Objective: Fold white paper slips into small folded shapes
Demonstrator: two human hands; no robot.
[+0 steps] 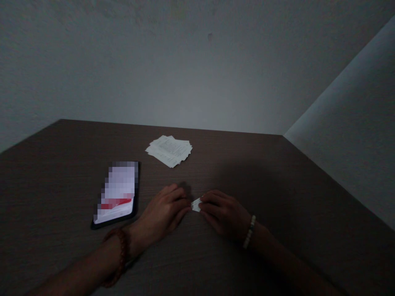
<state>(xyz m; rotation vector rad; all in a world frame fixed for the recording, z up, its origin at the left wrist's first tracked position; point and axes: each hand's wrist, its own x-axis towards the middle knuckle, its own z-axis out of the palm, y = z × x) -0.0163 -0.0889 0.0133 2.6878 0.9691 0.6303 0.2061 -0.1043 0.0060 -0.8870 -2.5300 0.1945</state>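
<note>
A small white piece of paper [196, 204], seemingly folded, sits between my two hands just above or on the dark table. My left hand [168, 207] pinches its left edge with thumb and fingers. From the other side my right hand [224, 211] grips it, covering much of its right part. How the paper is folded cannot be made out. Beyond my hands lies a loose stack of printed papers [169, 151], fanned unevenly. To the left of my left hand is a lit phone or tablet [120, 191] with a blurred screen.
The brown wood-grain table [253, 263] reaches back to a grey wall [197, 74]. Another wall [348, 135] runs along its right side. A brown bead bracelet [121, 250] is on my left wrist, a pale one [249, 232] on my right. The light is dim.
</note>
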